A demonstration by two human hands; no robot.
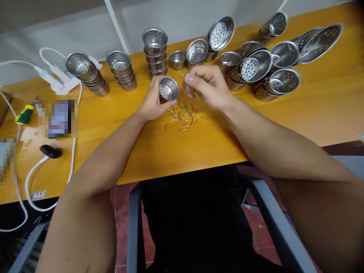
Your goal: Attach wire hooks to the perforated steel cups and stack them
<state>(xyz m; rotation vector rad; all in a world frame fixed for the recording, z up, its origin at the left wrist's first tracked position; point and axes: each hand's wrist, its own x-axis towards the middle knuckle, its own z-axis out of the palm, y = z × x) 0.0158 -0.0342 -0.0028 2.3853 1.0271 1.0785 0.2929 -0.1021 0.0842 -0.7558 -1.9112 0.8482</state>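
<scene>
In my left hand point(153, 99) is a perforated metal cup point(168, 90), tilted so that its holed bottom faces me. My right hand point(207, 85) hovers just right of the cup's rim, apart from it, with thumb and fingers pinched together. Whatever lies between those fingertips is too small to make out. Below both hands, a loose pile of thin curved metal wires point(184, 115) lies on the wooden table point(159, 151).
Stacks of similar cups point(155, 51) line the back, with leaning stacks point(256, 66) at the right. Leftward are a power strip point(66, 85), a phone point(60, 119), a screwdriver point(25, 115), a black oval object point(50, 151) and white cables point(74, 151).
</scene>
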